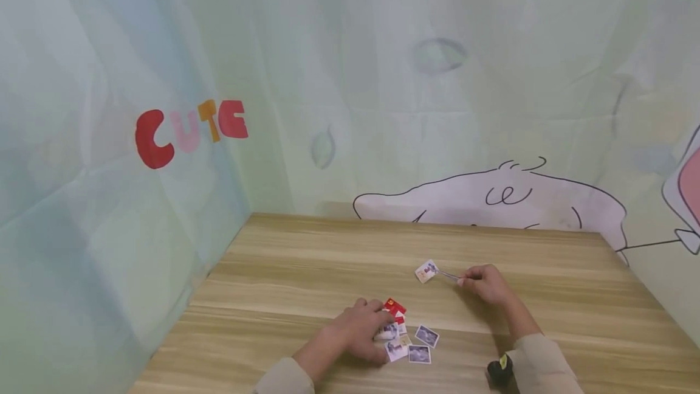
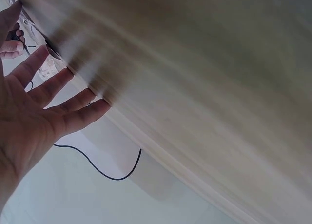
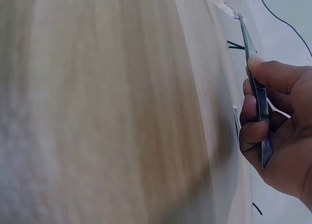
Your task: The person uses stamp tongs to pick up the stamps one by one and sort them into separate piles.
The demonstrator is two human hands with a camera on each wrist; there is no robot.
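Observation:
My right hand (image 1: 485, 284) pinches a pair of metal tweezers (image 3: 258, 94) between thumb and fingers. At the tweezers' tips is a small stamp (image 1: 426, 271) with a coloured picture, held away from the other stamps. My left hand (image 1: 358, 328) lies over the stamp group's left side, fingers spread; in the left wrist view its fingertips are down at the tabletop. Beside and partly under it are red stamps (image 1: 395, 307) and a pale one (image 1: 396, 350). Two dark grey picture stamps (image 1: 427, 336) lie just right of these. Some stamps are partly hidden by the fingers.
The wood-grain table (image 1: 284, 260) ends at a printed cloth backdrop (image 1: 306, 78) behind and at the left. Close to the right sleeve is a small black object (image 1: 500, 371) with a yellow mark.

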